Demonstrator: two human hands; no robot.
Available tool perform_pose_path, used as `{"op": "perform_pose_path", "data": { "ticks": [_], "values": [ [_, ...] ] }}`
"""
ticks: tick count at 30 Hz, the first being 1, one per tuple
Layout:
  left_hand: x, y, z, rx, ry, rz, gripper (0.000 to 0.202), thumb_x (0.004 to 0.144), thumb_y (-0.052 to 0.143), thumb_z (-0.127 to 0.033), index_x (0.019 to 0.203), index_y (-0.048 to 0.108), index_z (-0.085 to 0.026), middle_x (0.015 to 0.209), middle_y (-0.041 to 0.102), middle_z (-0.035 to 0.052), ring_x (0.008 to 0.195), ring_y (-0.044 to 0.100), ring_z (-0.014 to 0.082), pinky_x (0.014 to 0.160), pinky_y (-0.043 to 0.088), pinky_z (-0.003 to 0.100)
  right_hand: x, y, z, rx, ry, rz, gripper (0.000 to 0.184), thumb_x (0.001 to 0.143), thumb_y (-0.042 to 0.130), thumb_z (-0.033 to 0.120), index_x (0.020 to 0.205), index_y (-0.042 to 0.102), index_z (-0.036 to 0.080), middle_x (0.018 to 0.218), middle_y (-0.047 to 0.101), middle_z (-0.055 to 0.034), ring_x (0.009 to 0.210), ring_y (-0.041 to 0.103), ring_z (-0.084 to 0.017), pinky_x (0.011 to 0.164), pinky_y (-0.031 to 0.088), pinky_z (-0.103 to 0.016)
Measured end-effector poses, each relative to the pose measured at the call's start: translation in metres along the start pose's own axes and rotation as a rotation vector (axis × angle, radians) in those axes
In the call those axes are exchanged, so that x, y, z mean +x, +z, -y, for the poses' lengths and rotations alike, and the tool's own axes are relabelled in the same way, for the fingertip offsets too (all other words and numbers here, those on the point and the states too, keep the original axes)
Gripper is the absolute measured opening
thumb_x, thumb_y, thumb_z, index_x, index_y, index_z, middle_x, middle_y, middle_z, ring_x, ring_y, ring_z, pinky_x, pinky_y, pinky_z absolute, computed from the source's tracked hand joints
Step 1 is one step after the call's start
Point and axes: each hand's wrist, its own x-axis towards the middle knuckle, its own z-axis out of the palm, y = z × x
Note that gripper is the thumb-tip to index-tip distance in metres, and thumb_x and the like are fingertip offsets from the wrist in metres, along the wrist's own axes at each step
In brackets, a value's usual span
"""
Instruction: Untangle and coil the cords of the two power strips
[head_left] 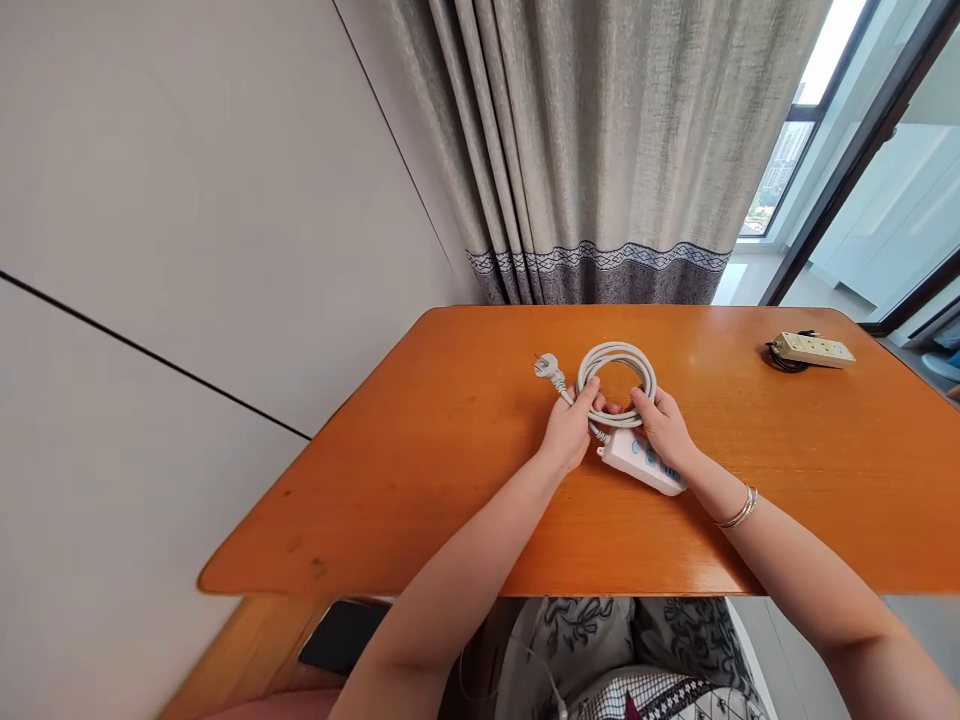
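A white power strip [639, 459] with blue buttons lies on the orange wooden table [450, 480]. Its white cable [616, 358] is wound into a round coil just behind it. The white plug [547, 367] sticks out to the coil's left. My left hand [568, 428] is closed on the coil's left side, by the plug's lead. My right hand [664, 428] is closed on the coil's right side and rests over the strip's far end. A silver bracelet [739, 509] circles my right wrist.
A second, cream power strip [814, 349] with a black cord [784, 360] lies at the table's far right. Grey curtains [600, 150] hang behind the table, and a window is at the right. A dark phone [341, 635] lies below the table's front edge, left.
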Motion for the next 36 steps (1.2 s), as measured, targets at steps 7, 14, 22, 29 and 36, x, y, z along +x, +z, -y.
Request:
{"op": "perform_pose_path", "data": {
  "ticks": [7,14,22,29,36],
  "values": [
    [0.015,-0.019,0.000,0.501,-0.007,0.006,0.033,0.079,0.071,-0.043,0.064,0.060,-0.017,0.063,0.067,0.0039,0.062,0.066,0.0185,0.067,0.052,0.031,0.009,-0.014,-0.009,-0.160,0.001,0.021,0.045,0.078,0.059,0.065,0.069,0.046,0.023,0.058,0.044,0.0045,0.055,0.039,-0.012,0.052,0.033,-0.026],
    [0.024,-0.026,0.003,0.744,0.036,-0.065,0.029,0.087,0.056,-0.029,0.060,0.058,-0.019,0.058,0.069,0.0043,0.051,0.059,0.0172,0.053,0.044,0.027,0.013,-0.019,-0.018,-0.235,0.065,0.110,0.047,0.077,0.063,0.066,0.074,0.050,0.021,0.065,0.054,0.0024,0.062,0.048,-0.014,0.059,0.040,-0.028],
    [0.038,-0.038,0.012,0.758,0.099,-0.187,0.037,0.089,0.052,-0.029,0.054,0.057,-0.020,0.049,0.061,0.0030,0.047,0.056,0.0178,0.051,0.044,0.028,0.004,-0.028,0.004,-0.616,0.140,0.463,0.054,0.076,0.072,0.062,0.109,0.064,0.019,0.102,0.073,-0.0081,0.086,0.066,-0.022,0.073,0.048,-0.032],
    [0.052,-0.056,0.008,0.795,0.168,-0.360,0.039,0.089,0.053,-0.035,0.053,0.057,-0.021,0.059,0.065,0.0064,0.054,0.059,0.0201,0.060,0.047,0.031,-0.016,-0.017,0.030,-1.118,0.031,0.639,0.047,0.070,0.082,0.050,0.103,0.065,0.021,0.093,0.073,-0.0096,0.080,0.066,-0.027,0.063,0.041,-0.030],
    [0.060,-0.070,-0.005,0.825,0.205,-0.343,0.033,0.080,0.064,-0.029,0.048,0.061,-0.022,0.058,0.065,0.0084,0.086,0.068,0.0297,0.086,0.046,0.034,-0.020,-0.022,0.038,-0.987,-0.329,0.400,0.050,0.081,0.067,0.022,0.130,0.059,0.025,0.114,0.067,-0.0094,0.096,0.065,-0.024,0.079,0.047,-0.033]
  ]
}}
